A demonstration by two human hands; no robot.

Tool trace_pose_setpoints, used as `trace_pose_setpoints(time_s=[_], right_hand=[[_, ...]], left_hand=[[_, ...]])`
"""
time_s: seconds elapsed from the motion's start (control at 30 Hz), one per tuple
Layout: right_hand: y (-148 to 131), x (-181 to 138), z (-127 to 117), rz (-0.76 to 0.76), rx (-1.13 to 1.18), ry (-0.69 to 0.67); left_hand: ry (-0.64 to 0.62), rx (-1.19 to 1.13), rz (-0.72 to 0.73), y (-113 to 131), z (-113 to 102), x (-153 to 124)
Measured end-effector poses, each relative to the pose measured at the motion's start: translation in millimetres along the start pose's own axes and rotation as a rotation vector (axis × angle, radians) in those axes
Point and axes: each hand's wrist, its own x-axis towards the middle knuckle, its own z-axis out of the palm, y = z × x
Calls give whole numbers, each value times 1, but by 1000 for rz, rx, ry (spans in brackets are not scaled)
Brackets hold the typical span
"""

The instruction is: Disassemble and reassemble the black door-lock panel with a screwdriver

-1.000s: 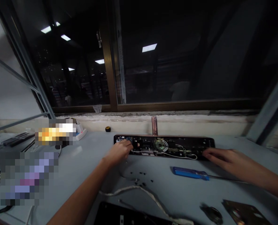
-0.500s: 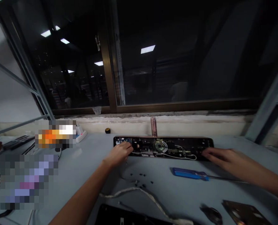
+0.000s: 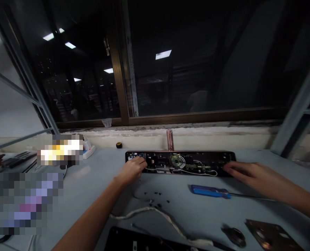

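Toward the back of the smooth grey counter [image 3: 92, 174], just in front of a pale wall [image 3: 144, 143], I found a long, shallow black casing [image 3: 218, 157] with its open side showing, its length running from left to right. Inside it I noted a small blue circuit board [image 3: 138, 155] at the left end, a round greenish metal part [image 3: 177, 161] near the middle, and a thin white wire [image 3: 203, 174] looping along the near side.

Viewed through the head camera, the left hand [image 3: 134, 167] lay over the casing's near edge beside the board, fingers bent and bunched; whether they pinched anything I could not tell. The right hand [image 3: 245, 171] reached the right end, fingers close together, tips at the casing; blur hid whether they gripped or merely touched it.

Nearer the front I recorded a blue-handled screwdriver [image 3: 209, 191], several small dark screw-like pieces [image 3: 159, 205] and a pale wrapped cable [image 3: 168, 218], all apart from the casing.

On handling, I judged the casing stiff and fairly light for its length, with a smooth finish liable to slip. The board and wire I rated fragile. The soundest hold appeared to be the rim at both short ends, pressing on neither.
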Motion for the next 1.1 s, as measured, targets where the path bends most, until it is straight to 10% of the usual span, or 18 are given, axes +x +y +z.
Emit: trace_pose_setpoints(time_s=[1.1], right_hand=[[-30,-6,-12,-108,-41,46]], left_hand=[[280,-324,-47,-4,8,-7]])
